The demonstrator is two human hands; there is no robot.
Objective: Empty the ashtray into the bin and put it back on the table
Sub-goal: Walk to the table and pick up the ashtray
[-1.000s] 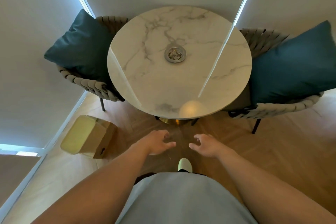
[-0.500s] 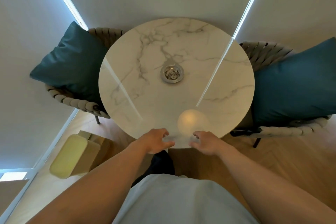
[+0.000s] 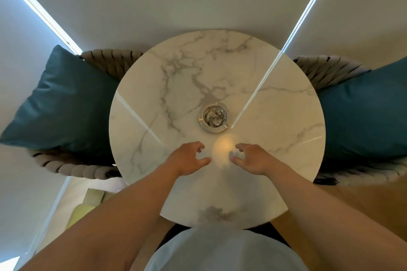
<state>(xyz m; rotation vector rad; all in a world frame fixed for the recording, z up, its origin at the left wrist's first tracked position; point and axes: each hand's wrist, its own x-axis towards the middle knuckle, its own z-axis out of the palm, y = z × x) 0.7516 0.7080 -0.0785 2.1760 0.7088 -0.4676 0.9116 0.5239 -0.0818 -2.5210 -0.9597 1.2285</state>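
Observation:
A round glass ashtray (image 3: 213, 118) filled with grey ash and butts stands near the middle of the round white marble table (image 3: 176, 86). My left hand (image 3: 189, 158) and my right hand (image 3: 251, 157) hover over the tabletop just in front of the ashtray, a short gap from it. Both hands are empty, with fingers spread and slightly curled. The yellow-green lidded bin (image 3: 82, 213) stands on the floor at the lower left, partly hidden behind my left forearm and the table edge.
Two woven chairs with teal cushions flank the table, one on the left (image 3: 61, 103) and one on the right (image 3: 365, 112). Closed window blinds stand behind. Wooden floor (image 3: 356, 204) shows at the lower right.
I have stepped closer to the table. Both hands moved forward from the table's near edge to just in front of the ashtray. The bin slid toward the lower left of view.

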